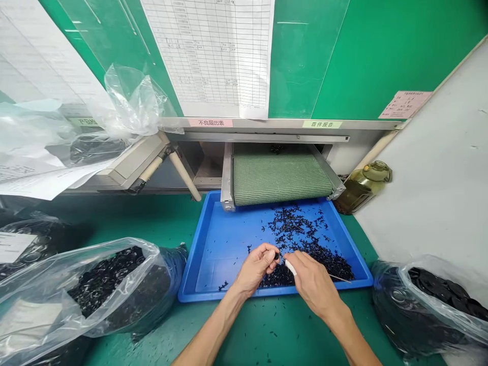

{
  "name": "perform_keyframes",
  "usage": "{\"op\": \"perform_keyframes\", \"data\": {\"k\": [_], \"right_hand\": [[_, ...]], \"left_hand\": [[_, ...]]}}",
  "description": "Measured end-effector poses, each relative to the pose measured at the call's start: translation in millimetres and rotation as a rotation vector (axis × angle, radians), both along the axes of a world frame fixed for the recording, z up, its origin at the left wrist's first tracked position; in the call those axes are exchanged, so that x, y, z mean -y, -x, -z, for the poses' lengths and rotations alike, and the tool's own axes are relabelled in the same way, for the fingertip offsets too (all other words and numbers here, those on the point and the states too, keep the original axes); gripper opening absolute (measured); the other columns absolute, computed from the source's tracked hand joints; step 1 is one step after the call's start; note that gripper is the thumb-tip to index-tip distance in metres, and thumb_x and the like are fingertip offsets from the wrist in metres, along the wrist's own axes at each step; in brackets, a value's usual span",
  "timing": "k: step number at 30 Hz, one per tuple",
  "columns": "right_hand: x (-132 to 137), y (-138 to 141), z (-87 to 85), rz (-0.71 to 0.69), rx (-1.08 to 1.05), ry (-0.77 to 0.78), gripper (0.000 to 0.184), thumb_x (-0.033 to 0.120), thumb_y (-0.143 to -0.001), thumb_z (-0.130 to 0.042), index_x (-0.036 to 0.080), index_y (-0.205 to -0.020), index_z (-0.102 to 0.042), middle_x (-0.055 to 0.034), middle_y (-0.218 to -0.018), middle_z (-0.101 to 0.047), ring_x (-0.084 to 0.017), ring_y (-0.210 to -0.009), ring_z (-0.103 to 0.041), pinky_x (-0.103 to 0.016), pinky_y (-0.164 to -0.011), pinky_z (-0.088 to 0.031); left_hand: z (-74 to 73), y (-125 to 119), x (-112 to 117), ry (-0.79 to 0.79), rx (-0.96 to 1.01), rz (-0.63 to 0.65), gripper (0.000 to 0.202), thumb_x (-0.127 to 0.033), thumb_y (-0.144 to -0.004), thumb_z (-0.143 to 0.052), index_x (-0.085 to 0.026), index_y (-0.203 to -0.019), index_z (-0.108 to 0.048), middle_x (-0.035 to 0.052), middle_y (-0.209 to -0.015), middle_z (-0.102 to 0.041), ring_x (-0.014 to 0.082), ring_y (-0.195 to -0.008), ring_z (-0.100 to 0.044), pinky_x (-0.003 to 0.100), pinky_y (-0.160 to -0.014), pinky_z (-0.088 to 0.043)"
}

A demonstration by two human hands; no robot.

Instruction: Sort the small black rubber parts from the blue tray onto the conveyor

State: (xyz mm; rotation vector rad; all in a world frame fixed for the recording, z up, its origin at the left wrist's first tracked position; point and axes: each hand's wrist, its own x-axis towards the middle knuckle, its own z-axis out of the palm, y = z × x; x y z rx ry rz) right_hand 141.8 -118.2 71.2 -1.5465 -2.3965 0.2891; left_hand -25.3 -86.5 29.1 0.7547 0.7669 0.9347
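Observation:
Over the near edge of the blue tray (208, 239), my left hand (254, 270) is closed, pinching a small black part (276, 255) between thumb and fingertips. Just to its right, my right hand (314, 284) has its fingers curled together, with a white covering (291, 267) on the thumb. Whatever those fingers hold is hidden. A thin pale stick (340, 278) shows beyond the right hand; I cannot tell whether it is held or lies in the tray. Many small black pieces (292, 223) are scattered and heaped across the tray's right half.
A green conveyor belt (282, 175) ends above the tray's far side. Clear bags of black parts stand left (163, 277) and right (407, 310). An olive bottle (362, 185) leans by the wall. Loose black bits dot the green tabletop (267, 335).

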Motion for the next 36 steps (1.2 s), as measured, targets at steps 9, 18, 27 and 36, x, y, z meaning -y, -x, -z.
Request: {"op": "perform_keyframes", "data": {"k": [9,18,27,36], "right_hand": [[-2,10,3.1,0.031,0.225,-0.047,0.028,0.004,-0.084,-0.041,0.023,-0.100,-0.054,-0.0020,-0.084,-0.059,-0.018,-0.079,-0.054,-0.028,-0.068,-0.040],[-11,34,31.3,0.422,0.023,0.282,0.027,0.006,-0.085,-0.038,0.016,-0.102,-0.056,-0.0079,-0.080,-0.067,-0.017,-0.071,-0.064,-0.024,-0.059,-0.035],[-1,-8,48.9,0.386,-0.405,0.333,0.040,0.008,-0.079,-0.034,0.020,-0.108,-0.059,-0.0027,-0.078,-0.068,-0.015,-0.068,-0.061,-0.023,-0.064,-0.040],[30,-17,57.8,0.334,-0.550,0.243,0.039,0.015,-0.083,-0.033,0.018,-0.110,-0.060,-0.0044,-0.087,-0.068,-0.015,-0.076,-0.062,-0.025,-0.072,-0.047]], "left_hand": [[-0.4,5,0,-0.236,-0.338,0.024,0.033,-0.047,-0.081,-0.056,-0.017,-0.094,-0.055,-0.0015,-0.073,-0.052,0.0100,-0.061,-0.041,0.023,-0.059,-0.034],[22.9,-7,-3,-0.359,-0.489,-0.158,0.022,-0.042,-0.086,-0.049,-0.020,-0.091,-0.047,-0.0013,-0.079,-0.050,0.0133,-0.073,-0.045,0.025,-0.070,-0.037],[23.7,-12,-5,-0.133,-0.226,-0.176,0.027,-0.046,-0.083,-0.055,-0.019,-0.088,-0.049,-0.0025,-0.073,-0.053,0.0077,-0.055,-0.038,0.019,-0.051,-0.029],[7.4,-10,8,-0.143,-0.190,-0.166,0.028,-0.046,-0.081,-0.058,-0.018,-0.085,-0.052,-0.0019,-0.072,-0.054,0.0069,-0.054,-0.039,0.019,-0.051,-0.030]]}}
